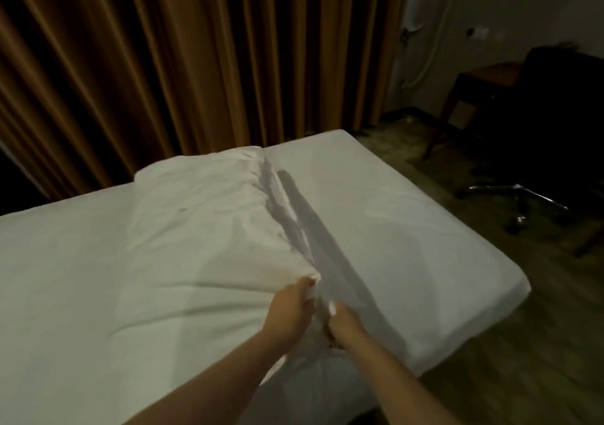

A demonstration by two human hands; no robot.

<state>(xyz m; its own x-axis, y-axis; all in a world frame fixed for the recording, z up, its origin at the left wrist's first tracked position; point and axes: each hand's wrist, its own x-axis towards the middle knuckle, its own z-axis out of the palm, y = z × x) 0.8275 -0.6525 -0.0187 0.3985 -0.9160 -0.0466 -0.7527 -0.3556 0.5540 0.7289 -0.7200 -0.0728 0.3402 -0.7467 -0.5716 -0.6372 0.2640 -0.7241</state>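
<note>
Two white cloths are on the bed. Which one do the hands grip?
The loose wrinkled cloth, bunched in the left hand and right hand; the sheet lies stretched smooth beneath it.

Two hands: left hand (291, 307), right hand (343, 323). One white sheet (209, 215), one bed (408, 228) under them. One office chair (555, 114), one desk (487, 75) rightward.

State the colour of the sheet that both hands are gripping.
The sheet is plain white; the head view shows it.

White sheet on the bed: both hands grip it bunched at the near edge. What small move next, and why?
Probably draw the right hand away from the left hand, spreading the white sheet rightwards: it is gathered between them, and it covers only the left part of the bed.
</note>
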